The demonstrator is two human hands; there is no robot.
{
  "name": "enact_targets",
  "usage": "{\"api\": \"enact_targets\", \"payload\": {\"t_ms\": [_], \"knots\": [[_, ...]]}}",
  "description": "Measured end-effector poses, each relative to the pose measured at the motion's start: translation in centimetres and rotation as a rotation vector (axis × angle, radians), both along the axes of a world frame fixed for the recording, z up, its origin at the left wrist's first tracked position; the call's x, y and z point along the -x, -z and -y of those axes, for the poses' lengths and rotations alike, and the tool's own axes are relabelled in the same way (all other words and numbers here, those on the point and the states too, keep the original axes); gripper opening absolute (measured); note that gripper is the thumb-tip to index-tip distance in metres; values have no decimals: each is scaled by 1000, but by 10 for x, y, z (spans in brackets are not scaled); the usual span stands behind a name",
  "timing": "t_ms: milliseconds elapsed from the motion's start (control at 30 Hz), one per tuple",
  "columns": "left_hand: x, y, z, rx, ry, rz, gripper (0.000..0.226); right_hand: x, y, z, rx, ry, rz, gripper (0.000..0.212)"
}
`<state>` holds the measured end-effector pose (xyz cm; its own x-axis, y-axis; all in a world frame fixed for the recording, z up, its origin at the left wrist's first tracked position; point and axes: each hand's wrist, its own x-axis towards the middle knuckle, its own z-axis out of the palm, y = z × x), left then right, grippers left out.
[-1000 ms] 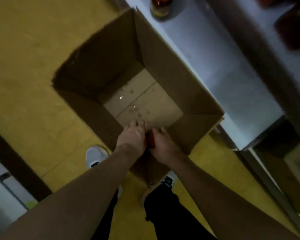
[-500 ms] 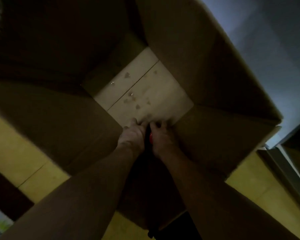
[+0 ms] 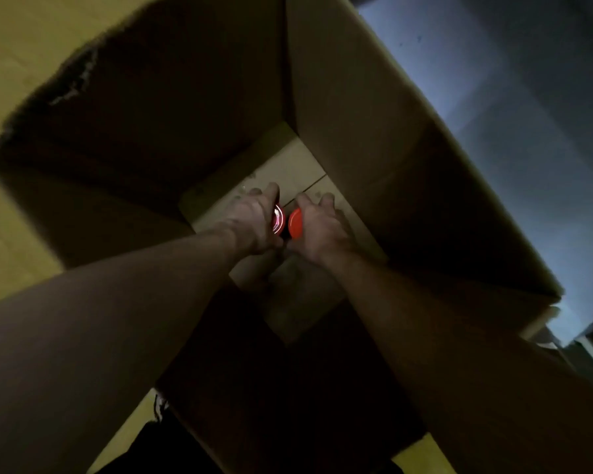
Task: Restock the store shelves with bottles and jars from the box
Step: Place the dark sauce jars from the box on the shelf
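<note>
Both my arms reach deep into a large open cardboard box [image 3: 373, 138] that stands on the floor. My left hand [image 3: 250, 220] is wrapped around a jar with a shiny red lid [image 3: 278, 220]. My right hand [image 3: 322, 227] grips a second jar with a plain orange-red lid [image 3: 295, 224]. The two lids sit side by side, almost touching, above the box's pale bottom flaps. The jars' bodies are hidden under my hands and in the dark.
A pale grey shelf surface [image 3: 493, 114] runs along the box's right wall. The yellow floor [image 3: 31, 46] shows at the left and at the lower edge. The box's inside is dim, with steep walls on all sides.
The view has dropped closer into the box. Both hands have risen from the near bottom corner, and two red lids now show between them where only a sliver of red was visible.
</note>
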<state>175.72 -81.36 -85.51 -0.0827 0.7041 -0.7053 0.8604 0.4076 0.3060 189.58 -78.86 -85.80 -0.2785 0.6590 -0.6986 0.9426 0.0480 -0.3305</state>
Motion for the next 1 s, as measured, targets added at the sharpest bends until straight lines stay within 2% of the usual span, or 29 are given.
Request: {"api": "enact_targets", "payload": {"t_ms": [133,267,400,500,600,733,867,1000], "knots": [[11,28,14,-99,-95,100,86,-6,28,0,-97,38,-100,88],[27,35,36,-168,-182,229,86,-25,40,18,-100,315,-314,92],[27,25,37,-193,-263,263,79,-28,33,24,-117,404,-361,75],[27,2,34,-172,-322,254,90,-29,10,18,-117,409,-352,68],[28,-47,28,-145,-330,250,101,-37,-40,8,-77,401,-374,63],[28,-131,16,-147,-290,277,88,-45,-128,-1,-24,412,-419,59],[29,-257,2,-226,-301,305,77,-48,-253,-12,6,386,-485,60],[33,-379,-18,-291,-317,346,72,-48,-379,-30,-57,390,-507,58]]}}
